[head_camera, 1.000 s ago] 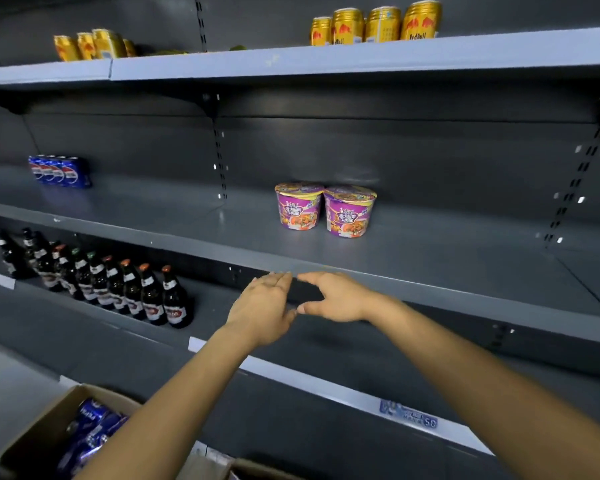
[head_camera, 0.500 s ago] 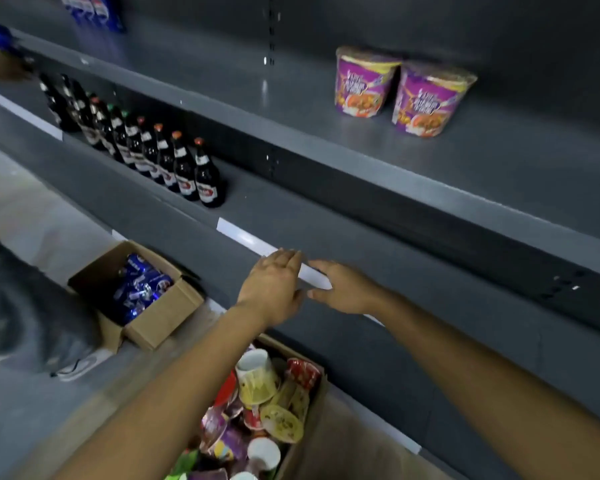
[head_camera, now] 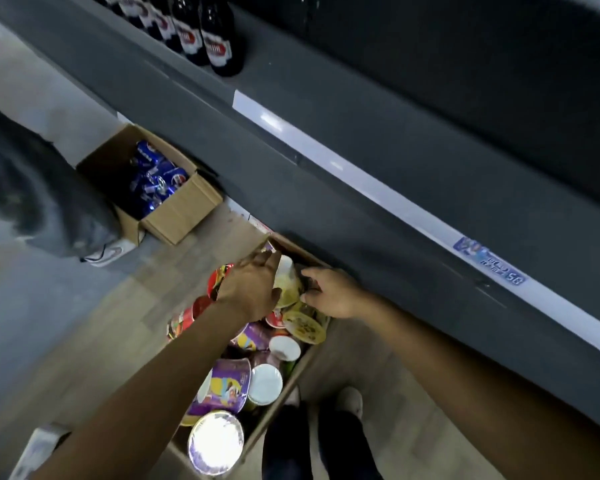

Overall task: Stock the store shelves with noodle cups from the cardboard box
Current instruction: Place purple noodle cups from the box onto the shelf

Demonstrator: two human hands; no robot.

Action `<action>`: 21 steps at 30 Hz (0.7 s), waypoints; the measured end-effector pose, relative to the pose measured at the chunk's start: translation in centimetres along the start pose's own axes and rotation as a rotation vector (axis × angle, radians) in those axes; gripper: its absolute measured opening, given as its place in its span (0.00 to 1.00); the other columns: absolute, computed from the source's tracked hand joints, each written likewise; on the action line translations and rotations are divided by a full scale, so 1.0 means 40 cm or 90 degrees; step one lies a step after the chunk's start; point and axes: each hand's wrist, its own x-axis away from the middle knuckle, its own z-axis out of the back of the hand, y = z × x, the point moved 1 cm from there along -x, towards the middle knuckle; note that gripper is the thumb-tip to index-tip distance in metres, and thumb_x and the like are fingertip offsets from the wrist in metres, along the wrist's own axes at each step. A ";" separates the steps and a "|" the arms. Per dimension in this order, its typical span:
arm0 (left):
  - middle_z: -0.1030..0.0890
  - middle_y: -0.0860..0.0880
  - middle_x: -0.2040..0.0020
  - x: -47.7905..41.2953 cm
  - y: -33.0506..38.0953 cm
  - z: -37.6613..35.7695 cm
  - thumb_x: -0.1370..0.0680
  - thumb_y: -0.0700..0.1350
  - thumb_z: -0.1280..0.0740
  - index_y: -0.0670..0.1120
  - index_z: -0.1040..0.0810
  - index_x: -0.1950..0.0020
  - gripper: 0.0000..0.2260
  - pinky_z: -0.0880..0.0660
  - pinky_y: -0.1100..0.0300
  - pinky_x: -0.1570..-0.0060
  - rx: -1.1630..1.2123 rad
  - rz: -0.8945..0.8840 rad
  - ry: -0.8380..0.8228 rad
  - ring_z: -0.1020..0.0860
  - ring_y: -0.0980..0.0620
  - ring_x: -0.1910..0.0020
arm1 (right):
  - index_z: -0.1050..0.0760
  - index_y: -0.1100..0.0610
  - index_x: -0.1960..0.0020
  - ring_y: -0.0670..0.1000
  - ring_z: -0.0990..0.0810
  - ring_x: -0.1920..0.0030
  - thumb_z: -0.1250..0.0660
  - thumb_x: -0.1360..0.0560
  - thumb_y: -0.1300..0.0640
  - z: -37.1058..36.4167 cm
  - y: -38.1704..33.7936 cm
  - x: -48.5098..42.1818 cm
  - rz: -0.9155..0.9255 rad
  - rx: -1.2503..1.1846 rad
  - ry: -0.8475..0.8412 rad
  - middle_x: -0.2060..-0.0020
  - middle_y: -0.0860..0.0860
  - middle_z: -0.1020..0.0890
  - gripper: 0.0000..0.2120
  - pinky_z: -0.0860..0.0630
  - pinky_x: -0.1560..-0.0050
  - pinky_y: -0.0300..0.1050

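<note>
An open cardboard box (head_camera: 297, 249) on the floor below the shelves holds several noodle cups lying in a jumble: purple ones (head_camera: 227, 386), red ones (head_camera: 191, 311) and yellow-green ones. A yellow-green cup (head_camera: 288, 284) lies at the far end of the box between my hands. My left hand (head_camera: 252, 289) has its fingers stretched along that cup's left side. The loosely bent fingers of my right hand (head_camera: 333, 292) touch its right side. Neither hand has closed round it.
The grey bottom shelf (head_camera: 361, 188) with a white price strip juts out above the box. Dark bottles (head_camera: 219, 46) stand on it at the top. A second box (head_camera: 187, 209) of blue cans sits to the left, beside another person's shoe (head_camera: 108, 252). My legs (head_camera: 326, 438) stand by the box.
My view has swung down from the shelf with two purple cups to the box on the floor. Both hands have dropped from the shelf edge into the box.
</note>
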 end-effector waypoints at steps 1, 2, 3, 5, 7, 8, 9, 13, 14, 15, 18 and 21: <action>0.40 0.43 0.24 0.000 -0.018 -0.028 0.23 0.53 0.36 0.45 0.46 0.23 0.33 0.44 0.55 0.27 -0.009 0.011 -0.011 0.41 0.44 0.26 | 0.33 0.54 0.29 0.55 0.26 0.37 0.34 0.24 0.50 -0.030 0.007 -0.014 -0.004 0.000 -0.014 0.35 0.54 0.26 0.25 0.29 0.37 0.48; 0.41 0.44 0.24 -0.001 -0.035 -0.053 0.24 0.53 0.36 0.45 0.46 0.23 0.33 0.44 0.55 0.27 -0.019 0.022 -0.022 0.41 0.44 0.26 | 0.32 0.54 0.31 0.56 0.25 0.39 0.35 0.24 0.50 -0.059 0.010 -0.025 -0.006 -0.004 -0.023 0.37 0.55 0.24 0.23 0.27 0.38 0.49; 0.41 0.43 0.24 0.000 -0.050 -0.076 0.23 0.54 0.36 0.46 0.46 0.23 0.33 0.45 0.54 0.27 -0.026 0.028 -0.035 0.41 0.43 0.26 | 0.31 0.53 0.32 0.56 0.24 0.40 0.35 0.24 0.50 -0.092 0.017 -0.039 -0.016 -0.020 -0.034 0.38 0.55 0.24 0.22 0.26 0.40 0.51; 0.43 0.43 0.23 0.002 -0.078 -0.123 0.22 0.54 0.38 0.46 0.47 0.22 0.33 0.47 0.51 0.26 -0.029 0.034 -0.069 0.43 0.42 0.25 | 0.28 0.52 0.36 0.56 0.24 0.41 0.35 0.24 0.48 -0.149 0.025 -0.058 -0.017 -0.041 -0.051 0.40 0.54 0.22 0.18 0.26 0.41 0.51; 0.46 0.44 0.22 0.004 -0.104 -0.171 0.21 0.53 0.39 0.47 0.50 0.22 0.32 0.49 0.50 0.26 -0.036 0.041 -0.115 0.46 0.42 0.24 | 0.27 0.53 0.39 0.55 0.24 0.41 0.35 0.25 0.49 -0.211 0.038 -0.078 -0.024 -0.049 -0.071 0.42 0.53 0.22 0.16 0.27 0.42 0.48; 0.47 0.44 0.22 0.005 -0.117 -0.198 0.21 0.52 0.39 0.47 0.51 0.22 0.32 0.49 0.51 0.26 -0.044 0.043 -0.136 0.48 0.42 0.24 | 0.27 0.55 0.38 0.56 0.25 0.39 0.35 0.25 0.50 -0.239 0.043 -0.083 -0.025 -0.046 -0.080 0.41 0.53 0.22 0.17 0.27 0.41 0.47; 0.47 0.44 0.22 0.005 -0.130 -0.227 0.21 0.52 0.39 0.48 0.51 0.22 0.32 0.50 0.52 0.26 -0.053 0.043 -0.157 0.48 0.43 0.23 | 0.28 0.56 0.36 0.56 0.26 0.38 0.35 0.24 0.50 -0.270 0.051 -0.090 -0.026 -0.048 -0.090 0.39 0.54 0.23 0.19 0.29 0.40 0.47; 0.47 0.45 0.22 0.018 -0.182 -0.348 0.20 0.53 0.41 0.46 0.50 0.22 0.31 0.50 0.53 0.25 -0.059 0.032 -0.215 0.49 0.45 0.23 | 0.28 0.60 0.35 0.58 0.28 0.35 0.36 0.23 0.51 -0.396 0.074 -0.105 -0.060 -0.084 -0.126 0.36 0.57 0.25 0.20 0.32 0.39 0.45; 0.46 0.45 0.22 0.022 -0.193 -0.375 0.20 0.53 0.41 0.46 0.49 0.22 0.30 0.50 0.53 0.25 -0.061 0.025 -0.219 0.48 0.45 0.23 | 0.29 0.60 0.35 0.57 0.29 0.35 0.36 0.23 0.51 -0.427 0.081 -0.108 -0.071 -0.084 -0.143 0.36 0.57 0.26 0.20 0.32 0.40 0.44; 0.45 0.44 0.22 0.026 -0.204 -0.402 0.20 0.53 0.41 0.45 0.48 0.22 0.30 0.49 0.54 0.25 -0.067 0.017 -0.221 0.47 0.46 0.24 | 0.30 0.59 0.34 0.57 0.28 0.35 0.36 0.23 0.51 -0.458 0.089 -0.111 -0.083 -0.084 -0.162 0.35 0.56 0.26 0.20 0.32 0.42 0.43; 0.45 0.43 0.23 0.028 -0.228 -0.477 0.22 0.53 0.38 0.44 0.47 0.23 0.32 0.49 0.54 0.25 -0.091 -0.007 -0.244 0.46 0.45 0.24 | 0.32 0.56 0.32 0.55 0.30 0.33 0.37 0.23 0.51 -0.525 0.106 -0.115 -0.098 -0.076 -0.202 0.33 0.53 0.28 0.21 0.33 0.39 0.42; 0.39 0.43 0.25 0.025 -0.243 -0.537 0.24 0.52 0.34 0.43 0.42 0.25 0.33 0.45 0.53 0.27 -0.098 -0.027 -0.241 0.42 0.44 0.25 | 0.34 0.55 0.29 0.54 0.32 0.32 0.38 0.22 0.51 -0.574 0.115 -0.125 -0.097 -0.072 -0.212 0.30 0.53 0.30 0.23 0.35 0.35 0.43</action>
